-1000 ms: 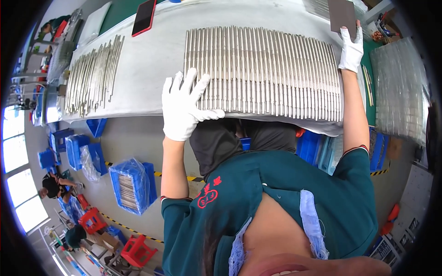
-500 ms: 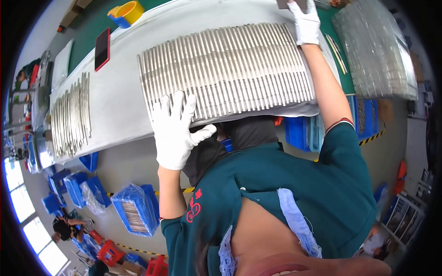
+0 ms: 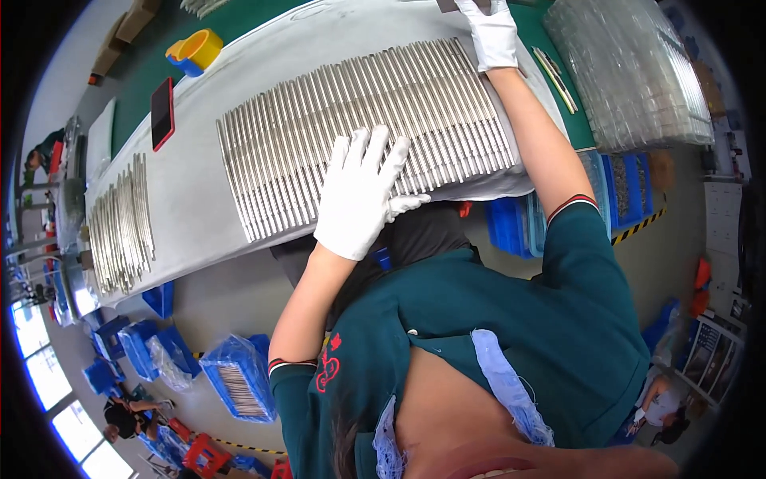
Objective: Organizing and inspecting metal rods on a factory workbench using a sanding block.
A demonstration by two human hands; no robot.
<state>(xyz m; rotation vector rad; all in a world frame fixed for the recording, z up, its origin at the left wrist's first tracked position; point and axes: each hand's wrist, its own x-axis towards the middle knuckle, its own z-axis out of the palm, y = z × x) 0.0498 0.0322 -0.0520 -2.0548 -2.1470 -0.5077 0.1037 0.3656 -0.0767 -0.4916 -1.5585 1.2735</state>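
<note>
Many slim silvery metal rods (image 3: 279, 160) lie side by side in a wide row on the grey-white covered table (image 3: 187, 180). My left hand (image 3: 355, 199), in a white glove, lies on the near part of this row with its fingers stretched out, holding nothing. At the top edge, beyond the row's right end, my white-gloved right hand (image 3: 492, 40) grips a dark grey flat piece (image 3: 452, 4). That piece is partly cut off by the frame edge, and its kind cannot be made out. A smaller group of loose rods (image 3: 120, 223) rests at the table's left end.
A red-edged phone (image 3: 162, 114) and a yellow-and-blue tape roll (image 3: 195, 52) lie at the far left. Pens (image 3: 556, 80) and a stack of clear plastic trays (image 3: 630, 80) are on the right. Blue bins (image 3: 511, 227) stand below the table; a wrapped blue crate (image 3: 239, 379) sits on the floor.
My left hand has moved right, from the row's left part to its middle. My right hand, still with the grey piece, has shifted slightly left and away. The whole view has turned a little.
</note>
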